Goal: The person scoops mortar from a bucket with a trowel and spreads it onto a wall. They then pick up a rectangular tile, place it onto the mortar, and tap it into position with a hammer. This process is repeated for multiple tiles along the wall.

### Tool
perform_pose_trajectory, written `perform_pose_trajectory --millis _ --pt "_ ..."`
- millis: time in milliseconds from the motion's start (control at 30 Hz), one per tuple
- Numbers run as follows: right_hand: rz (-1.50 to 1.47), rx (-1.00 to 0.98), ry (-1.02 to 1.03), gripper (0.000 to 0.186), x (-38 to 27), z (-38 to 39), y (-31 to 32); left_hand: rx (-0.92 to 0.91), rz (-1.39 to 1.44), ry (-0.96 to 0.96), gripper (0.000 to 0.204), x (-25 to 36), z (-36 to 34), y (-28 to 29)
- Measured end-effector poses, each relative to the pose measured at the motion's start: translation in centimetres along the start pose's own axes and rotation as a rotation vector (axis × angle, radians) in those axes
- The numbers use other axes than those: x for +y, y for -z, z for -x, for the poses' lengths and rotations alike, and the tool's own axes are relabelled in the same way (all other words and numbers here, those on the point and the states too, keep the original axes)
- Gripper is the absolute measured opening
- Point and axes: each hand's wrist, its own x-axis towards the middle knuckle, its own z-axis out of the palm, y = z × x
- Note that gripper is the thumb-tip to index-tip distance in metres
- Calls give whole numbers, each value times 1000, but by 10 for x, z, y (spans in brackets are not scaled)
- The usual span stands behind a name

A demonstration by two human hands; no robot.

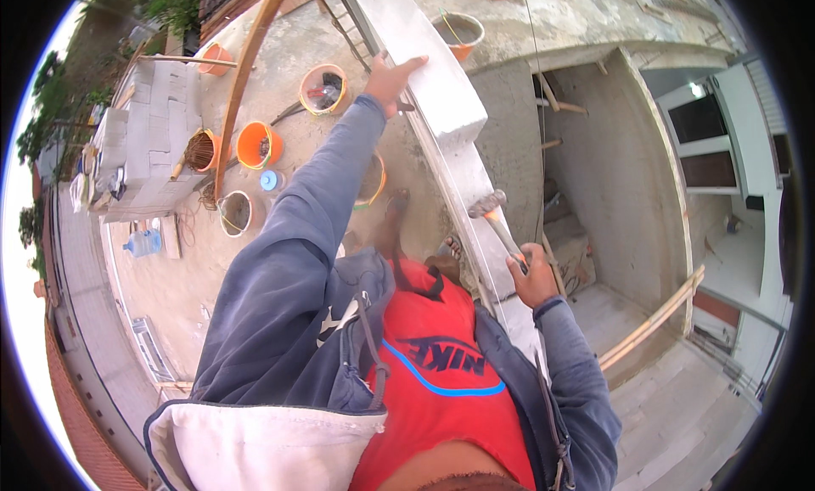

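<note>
My right hand [535,274] is closed round the handle of a hammer [503,226]. The hammer's head lies over the top of a narrow wall of pale blocks [469,175]. Further along, a raised pale block [448,96] sits on that wall, its near end forming a step. My left hand [390,82] rests at the left edge of this block, fingers spread and the arm stretched far forward. Some of its fingers are hard to make out against the edge. A dark, thin piece [406,107] shows just below that hand; its kind cannot be told.
Left of the wall stand orange buckets [259,145], a pale bucket [236,213], a stack of pale blocks [161,109] and a clear water jug [143,242]. A wooden pole [246,79] slants upward. To the right is a deep opening with a rendered wall [624,177] and bamboo poles [654,317].
</note>
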Motion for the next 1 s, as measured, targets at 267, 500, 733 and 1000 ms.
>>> perform_pose_trajectory --millis 267,500,733,1000 --pt "-320 71 109 28 -73 -23 126 -44 33 18 106 -1 -28 10" --pt "-158 239 383 29 -186 -49 195 -22 -76 -17 91 27 -51 18" --pt "-203 213 201 39 -224 -3 185 -124 -87 -21 93 36 -71 37" --pt "-262 372 -137 40 -223 58 132 -284 -39 -52 117 23 -52 29"
